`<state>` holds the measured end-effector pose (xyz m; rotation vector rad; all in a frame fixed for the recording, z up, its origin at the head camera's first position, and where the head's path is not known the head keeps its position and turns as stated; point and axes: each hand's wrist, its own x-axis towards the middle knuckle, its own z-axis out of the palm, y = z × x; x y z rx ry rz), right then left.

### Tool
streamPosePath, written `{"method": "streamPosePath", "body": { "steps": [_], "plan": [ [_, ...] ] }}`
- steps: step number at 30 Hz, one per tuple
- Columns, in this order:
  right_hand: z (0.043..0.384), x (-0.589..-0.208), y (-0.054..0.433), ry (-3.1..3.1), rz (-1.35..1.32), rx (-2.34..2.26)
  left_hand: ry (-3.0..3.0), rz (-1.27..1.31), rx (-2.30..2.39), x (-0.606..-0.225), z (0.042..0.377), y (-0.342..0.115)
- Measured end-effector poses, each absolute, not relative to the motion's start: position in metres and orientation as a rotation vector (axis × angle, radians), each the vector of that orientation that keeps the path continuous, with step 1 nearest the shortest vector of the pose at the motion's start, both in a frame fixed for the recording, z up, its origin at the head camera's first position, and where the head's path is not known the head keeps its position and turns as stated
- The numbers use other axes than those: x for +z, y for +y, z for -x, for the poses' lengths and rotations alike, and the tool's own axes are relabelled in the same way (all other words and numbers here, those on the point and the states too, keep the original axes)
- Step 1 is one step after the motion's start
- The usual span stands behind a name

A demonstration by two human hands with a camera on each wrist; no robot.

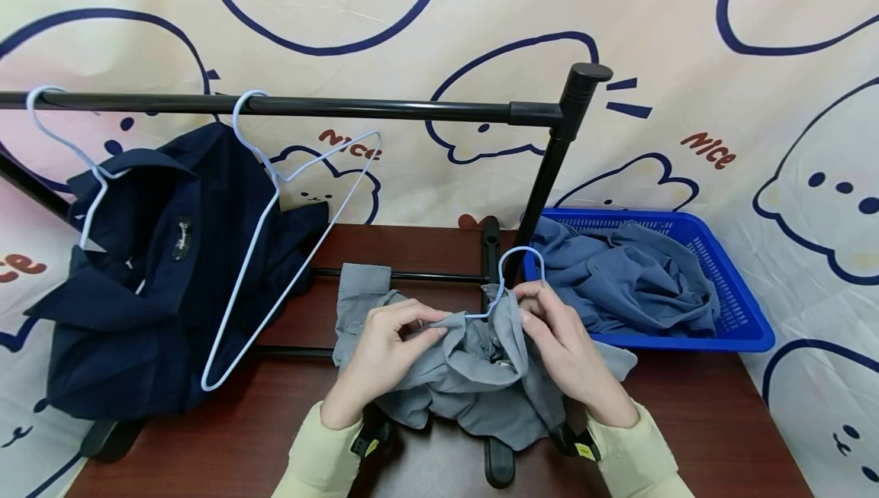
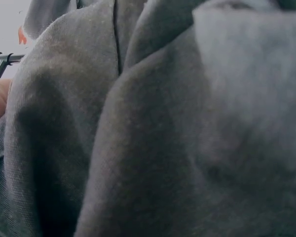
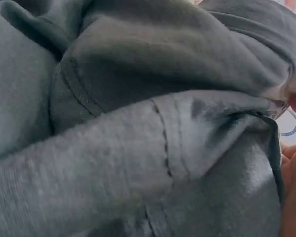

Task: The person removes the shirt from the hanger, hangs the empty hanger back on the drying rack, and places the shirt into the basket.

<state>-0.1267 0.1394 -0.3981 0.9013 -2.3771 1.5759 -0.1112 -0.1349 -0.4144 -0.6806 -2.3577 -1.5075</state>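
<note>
A grey shirt [image 1: 446, 376] is bunched in front of me, its collar standing up around a light-blue hanger [image 1: 523, 249]. The hanger's hook pokes out at the neck, while the rest of it is hidden in the cloth. With thumb and fingers my left hand [image 1: 391, 347] pinches the shirt's edge left of the hook. On the other side, my right hand [image 1: 559, 338] pinches the collar close to the hook. Grey cloth [image 2: 153, 128] fills most of the left wrist view. Seamed folds [image 3: 138, 148] fill the right wrist view, with fingers [image 3: 295, 168] at its right edge.
A black rack rail [image 1: 412, 110] crosses behind the shirt and meets an upright post [image 1: 549, 170]. From it hang a navy shirt [image 1: 158, 345] on a hanger and a bare hanger [image 1: 250, 269]. At right, a blue basket [image 1: 745, 322] holds blue-grey clothing [image 1: 632, 277].
</note>
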Motion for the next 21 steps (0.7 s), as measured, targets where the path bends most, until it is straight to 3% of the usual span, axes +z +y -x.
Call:
{"method": "streamPosePath", "body": {
  "steps": [21],
  "plan": [
    [0.127,-0.393,0.149,-2.454,-0.664,1.505,-2.349,0.735,-1.443,-0.406,0.114,-0.143]
  ]
}}
